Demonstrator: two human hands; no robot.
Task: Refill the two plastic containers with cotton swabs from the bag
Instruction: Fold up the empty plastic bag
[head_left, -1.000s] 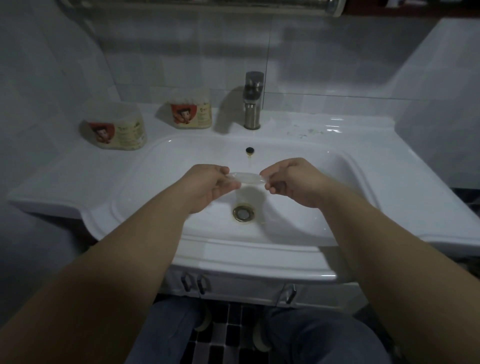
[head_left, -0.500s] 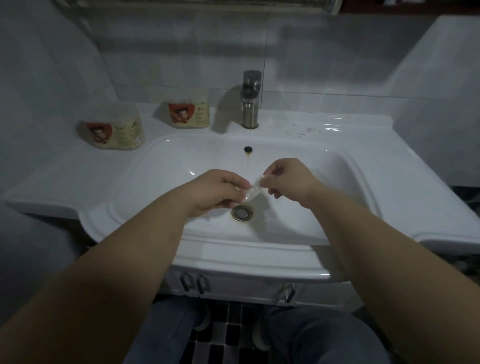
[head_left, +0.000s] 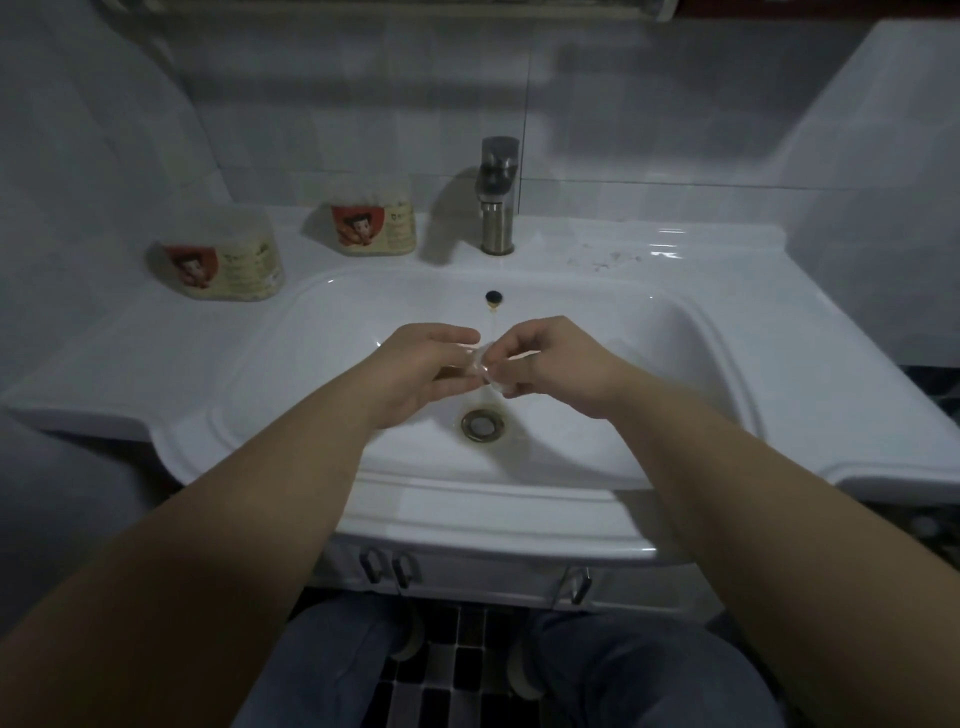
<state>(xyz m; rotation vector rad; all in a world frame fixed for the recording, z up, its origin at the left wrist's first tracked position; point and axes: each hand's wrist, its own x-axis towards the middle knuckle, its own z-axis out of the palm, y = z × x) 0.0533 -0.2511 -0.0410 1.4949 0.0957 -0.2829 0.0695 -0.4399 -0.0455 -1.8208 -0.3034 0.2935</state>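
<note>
Head view: left hand (head_left: 415, 371), right hand (head_left: 553, 364) pinch clear bag (head_left: 480, 362); writing on near container (head_left: 221, 262), far container (head_left: 375, 228) illegible.

A dim, bluish, grainy picture. Small white glare spots sit on the sink rim (head_left: 667, 254). The faucet (head_left: 497, 195) throws a soft shadow leftward onto the tiled wall. Wide-angle distortion bends the edges, and the forearms near the camera look blurred.

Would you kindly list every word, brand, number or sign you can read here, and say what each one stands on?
Nearer translucent plastic container with red-and-cream label: small print beside a red cartoon panel, too blurred to read.
Farther translucent plastic container with the same label: print too blurred to read.
Crumpled clear plastic bag: no print visible.
</note>
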